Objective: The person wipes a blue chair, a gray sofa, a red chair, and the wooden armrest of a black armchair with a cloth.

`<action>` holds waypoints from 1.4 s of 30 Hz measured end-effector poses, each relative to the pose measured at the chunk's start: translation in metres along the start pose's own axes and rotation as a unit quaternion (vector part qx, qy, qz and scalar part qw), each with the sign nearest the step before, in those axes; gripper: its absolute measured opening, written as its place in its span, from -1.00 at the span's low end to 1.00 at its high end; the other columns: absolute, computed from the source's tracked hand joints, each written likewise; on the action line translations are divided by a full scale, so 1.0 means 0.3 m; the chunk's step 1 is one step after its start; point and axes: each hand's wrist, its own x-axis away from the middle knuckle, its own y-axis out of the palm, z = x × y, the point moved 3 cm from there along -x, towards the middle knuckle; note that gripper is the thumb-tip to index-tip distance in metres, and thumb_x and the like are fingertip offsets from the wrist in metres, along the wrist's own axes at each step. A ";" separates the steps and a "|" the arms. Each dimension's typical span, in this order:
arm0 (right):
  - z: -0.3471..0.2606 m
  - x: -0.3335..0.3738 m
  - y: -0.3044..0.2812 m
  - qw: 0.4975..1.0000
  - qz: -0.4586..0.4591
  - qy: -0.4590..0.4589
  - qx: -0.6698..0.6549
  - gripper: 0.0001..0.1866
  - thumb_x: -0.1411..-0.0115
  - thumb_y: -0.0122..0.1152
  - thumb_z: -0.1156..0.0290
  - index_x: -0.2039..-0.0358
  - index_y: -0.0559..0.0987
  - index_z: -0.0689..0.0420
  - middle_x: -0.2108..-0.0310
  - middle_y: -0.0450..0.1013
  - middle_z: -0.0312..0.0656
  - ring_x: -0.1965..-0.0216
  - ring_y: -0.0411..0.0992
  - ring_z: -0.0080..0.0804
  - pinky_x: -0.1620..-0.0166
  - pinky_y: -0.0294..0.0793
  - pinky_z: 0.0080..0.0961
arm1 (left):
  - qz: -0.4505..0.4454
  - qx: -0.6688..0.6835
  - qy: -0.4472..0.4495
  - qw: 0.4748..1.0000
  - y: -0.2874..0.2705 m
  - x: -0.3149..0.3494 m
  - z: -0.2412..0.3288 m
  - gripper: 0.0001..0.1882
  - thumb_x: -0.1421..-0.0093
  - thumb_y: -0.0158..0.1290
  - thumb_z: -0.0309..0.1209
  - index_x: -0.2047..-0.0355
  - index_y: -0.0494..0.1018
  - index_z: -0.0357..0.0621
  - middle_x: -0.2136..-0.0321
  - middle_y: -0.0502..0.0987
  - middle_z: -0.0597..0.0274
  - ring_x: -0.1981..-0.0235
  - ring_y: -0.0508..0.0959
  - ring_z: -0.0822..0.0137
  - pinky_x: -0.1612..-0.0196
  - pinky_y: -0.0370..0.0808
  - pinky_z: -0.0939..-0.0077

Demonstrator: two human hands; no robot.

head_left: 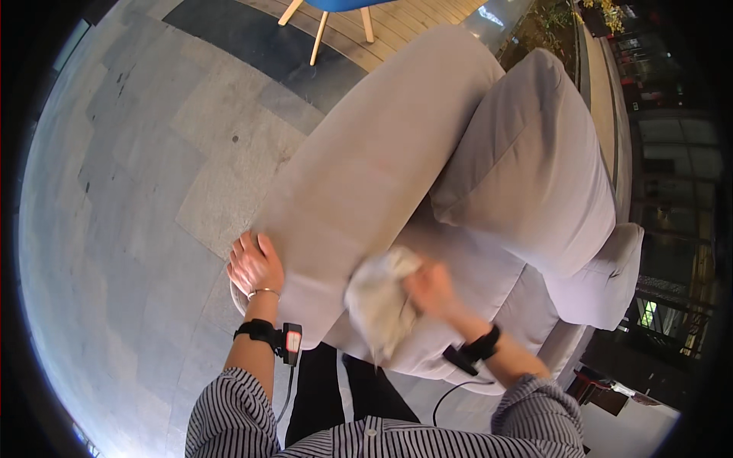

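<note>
A light grey armchair fills the middle of the head view, with a large back cushion lying on its seat. My left hand rests flat on the outer side of the near armrest, fingers together, holding nothing. My right hand is blurred with motion and grips a crumpled white cloth that is pressed against the top of the armrest. Both wrists wear black bands with small devices, and a thin bracelet sits on the left wrist.
Grey stone floor tiles spread to the left. A blue chair with wooden legs stands at the top on wooden decking. Plants and a dark railing lie to the right. A small white table sits at the lower right.
</note>
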 end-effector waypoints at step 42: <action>-0.168 -0.070 0.178 0.985 -0.040 -0.158 -0.059 -0.65 0.13 0.15 0.46 0.23 0.49 0.15 0.40 0.42 -0.06 0.36 0.41 -0.08 0.30 0.42 -0.32 | 0.061 -0.033 0.021 0.997 0.011 0.010 -0.029 -0.64 -0.22 -0.24 -0.19 0.14 0.37 -0.13 0.19 0.45 0.15 0.16 0.43 0.12 0.07 0.31 0.18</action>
